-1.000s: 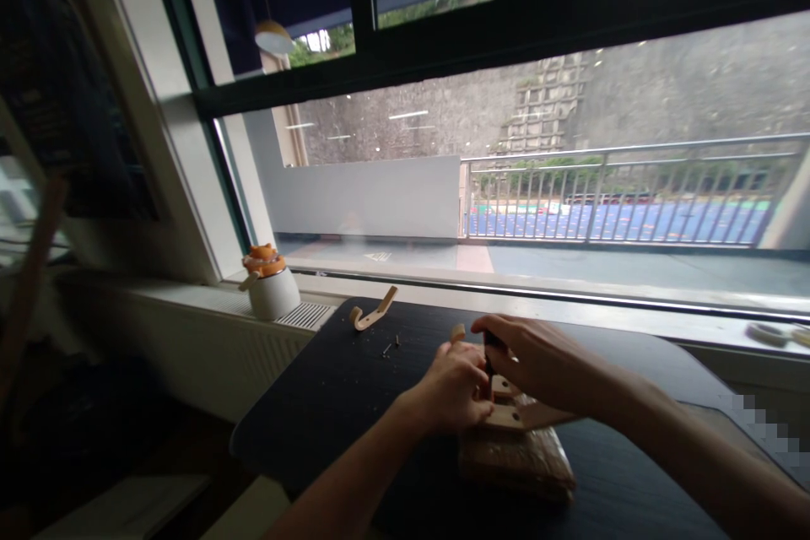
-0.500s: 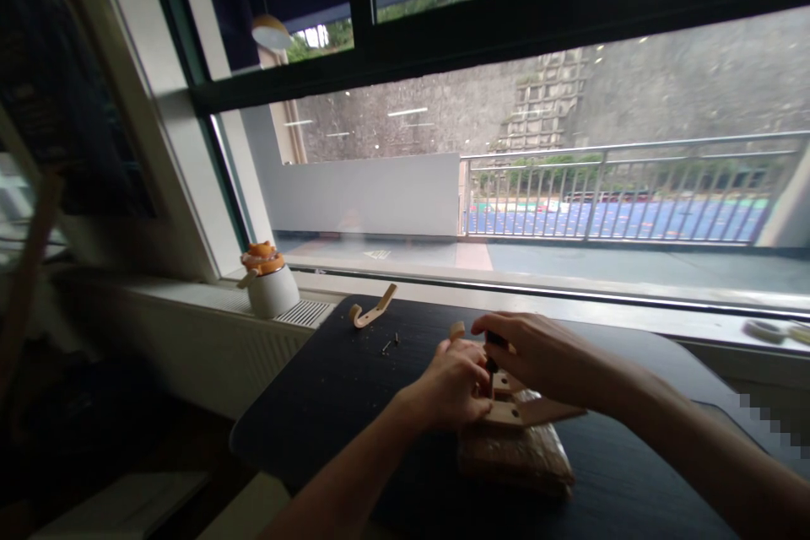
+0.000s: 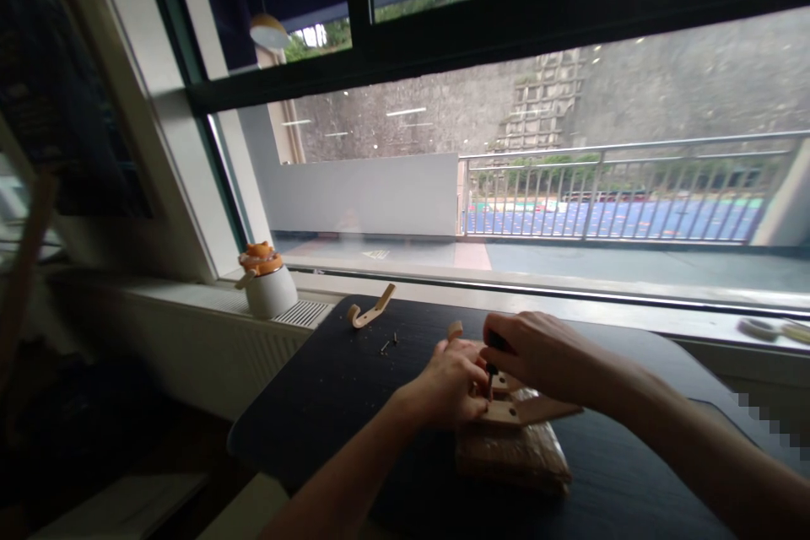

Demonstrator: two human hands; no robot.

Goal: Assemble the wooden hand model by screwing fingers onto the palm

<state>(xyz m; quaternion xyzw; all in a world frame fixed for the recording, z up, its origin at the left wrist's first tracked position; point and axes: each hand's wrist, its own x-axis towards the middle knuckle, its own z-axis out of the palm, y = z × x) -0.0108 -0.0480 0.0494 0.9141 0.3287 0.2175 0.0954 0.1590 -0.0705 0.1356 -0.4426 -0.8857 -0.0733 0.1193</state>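
Note:
My right hand [image 3: 522,346] is closed around the dark handle of a screwdriver [image 3: 491,373], whose shaft points down at the wooden pieces. My left hand [image 3: 456,380] grips a pale wooden hook piece [image 3: 503,412] with holes in it, fingers wrapped at its left end beside the screwdriver tip. The tip and any screw under it are hidden by the fingers. Beneath the wood lies a brown block in clear shiny wrap [image 3: 515,460]. A curled wooden end [image 3: 455,329] sticks up behind my left hand.
Another wooden hook [image 3: 372,310] and a few small screws [image 3: 388,344] lie on the dark table [image 3: 316,405]. A pale jug with an orange lid [image 3: 269,287] stands on the sill to the left. Rolls of tape [image 3: 763,329] sit on the sill at right.
My right hand has turned slightly on the screwdriver handle, its fingers curling further round. My left hand and the wooden pieces stay nearly in place.

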